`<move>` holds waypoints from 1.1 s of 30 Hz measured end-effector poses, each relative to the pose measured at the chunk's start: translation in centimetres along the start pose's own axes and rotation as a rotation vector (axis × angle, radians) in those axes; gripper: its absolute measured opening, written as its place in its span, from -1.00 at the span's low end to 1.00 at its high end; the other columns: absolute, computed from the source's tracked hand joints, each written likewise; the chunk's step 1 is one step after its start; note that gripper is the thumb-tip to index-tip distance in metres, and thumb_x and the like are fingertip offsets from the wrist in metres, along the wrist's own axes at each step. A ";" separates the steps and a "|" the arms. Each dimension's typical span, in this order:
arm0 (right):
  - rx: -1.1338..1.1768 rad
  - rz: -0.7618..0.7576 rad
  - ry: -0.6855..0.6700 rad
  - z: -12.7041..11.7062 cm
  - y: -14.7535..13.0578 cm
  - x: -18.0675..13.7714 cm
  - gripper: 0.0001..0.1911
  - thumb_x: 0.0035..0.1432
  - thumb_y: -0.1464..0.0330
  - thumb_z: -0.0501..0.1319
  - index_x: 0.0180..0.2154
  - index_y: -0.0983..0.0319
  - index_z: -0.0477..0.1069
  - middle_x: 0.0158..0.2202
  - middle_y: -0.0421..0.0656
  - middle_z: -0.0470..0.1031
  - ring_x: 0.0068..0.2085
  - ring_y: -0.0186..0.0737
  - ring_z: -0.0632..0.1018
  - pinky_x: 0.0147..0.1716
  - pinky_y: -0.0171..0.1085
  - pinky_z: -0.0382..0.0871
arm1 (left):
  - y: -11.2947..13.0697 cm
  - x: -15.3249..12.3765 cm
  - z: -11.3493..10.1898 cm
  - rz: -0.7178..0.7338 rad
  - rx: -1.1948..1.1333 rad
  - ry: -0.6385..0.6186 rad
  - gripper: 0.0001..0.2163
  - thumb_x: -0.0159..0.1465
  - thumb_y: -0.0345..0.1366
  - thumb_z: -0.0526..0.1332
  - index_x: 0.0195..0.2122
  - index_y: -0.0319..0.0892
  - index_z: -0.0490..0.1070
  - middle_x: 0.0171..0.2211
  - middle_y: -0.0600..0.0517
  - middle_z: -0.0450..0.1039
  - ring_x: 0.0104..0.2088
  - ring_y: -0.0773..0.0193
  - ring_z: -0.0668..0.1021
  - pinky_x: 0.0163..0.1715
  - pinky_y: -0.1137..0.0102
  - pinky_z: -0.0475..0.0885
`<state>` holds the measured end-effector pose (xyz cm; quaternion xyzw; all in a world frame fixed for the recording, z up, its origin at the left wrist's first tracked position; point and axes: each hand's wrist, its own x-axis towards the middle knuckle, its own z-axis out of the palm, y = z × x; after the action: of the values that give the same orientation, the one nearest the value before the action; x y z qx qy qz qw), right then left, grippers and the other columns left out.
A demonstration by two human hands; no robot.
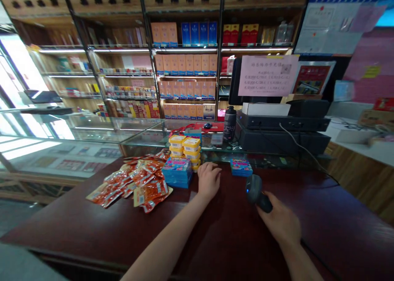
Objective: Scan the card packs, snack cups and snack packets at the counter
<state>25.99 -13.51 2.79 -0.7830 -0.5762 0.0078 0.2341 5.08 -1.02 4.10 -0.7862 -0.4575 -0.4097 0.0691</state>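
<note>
In my right hand point(283, 219) is a black barcode scanner point(254, 188), gripped by its handle, with a small blue light showing on its head. My left hand point(209, 178) is over the counter, fingers loosely bent and apart, holding nothing I can see. Just left of it stand stacked yellow tubs point(191, 143) with white labels and a pile of flat blue packs point(177, 172). A smaller pile of similar blue packs point(241, 167) lies beyond the scanner. Orange-red snack pouches point(150, 190) are heaped at the left.
The dark red wooden counter point(123, 240) backs onto a glass display case point(212, 153). A dark bottle point(230, 123), a computer mouse point(207, 126) and a monitor with a pink notice point(267, 76) stand behind. The scanner's cable point(318, 258) trails at the right.
</note>
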 end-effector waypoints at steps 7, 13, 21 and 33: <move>-0.048 0.018 0.027 0.7 0.4 -0.1 -0.59 0.15 0.10 0.03 0.00 0.04 0.34 -0.20 -0.12 0.57 -0.29 -0.03 0.57 -0.41 -0.20 0.27 | -2.4 -3.8 -5.0 -0.180 0.347 0.216 -0.57 0.20 -0.34 0.12 0.12 -0.12 0.27 0.16 -0.17 0.21 0.20 -0.06 0.18 0.19 -0.07 -0.07; -0.066 0.062 0.030 0.9 0.6 -0.1 -0.55 0.12 0.05 0.04 0.01 0.03 0.35 -0.28 -0.11 0.58 -0.34 -0.04 0.57 -0.45 -0.21 0.26 | -5.1 -4.5 -5.3 -0.217 0.308 0.237 -0.58 0.19 -0.35 0.11 0.11 -0.16 0.27 0.10 -0.19 0.26 0.18 -0.08 0.20 0.18 -0.08 0.03; -0.079 0.099 0.004 0.7 0.5 -0.1 -0.53 0.11 0.05 0.06 0.02 0.04 0.33 -0.26 -0.12 0.58 -0.29 -0.02 0.57 -0.43 -0.21 0.26 | -5.1 -4.3 -7.0 -0.134 0.171 0.228 -0.64 0.16 -0.51 0.06 -0.11 -0.01 0.45 -0.20 -0.03 0.42 -0.12 0.11 0.40 -0.03 0.17 0.30; -0.074 0.097 0.030 1.0 0.5 0.2 -0.55 0.10 0.05 0.07 0.02 0.01 0.34 -0.23 -0.15 0.58 -0.27 -0.04 0.57 -0.44 -0.23 0.25 | -2.3 -4.1 -4.6 -0.151 -0.289 0.306 -0.89 0.22 -0.29 0.15 -0.25 -0.13 0.40 -0.33 0.01 0.41 -0.26 0.25 0.46 -0.18 0.33 0.40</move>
<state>26.27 -13.08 1.79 -0.8182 -0.5339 -0.0140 0.2128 -0.39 -4.72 3.61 -0.6802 -0.4358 -0.5894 -0.0066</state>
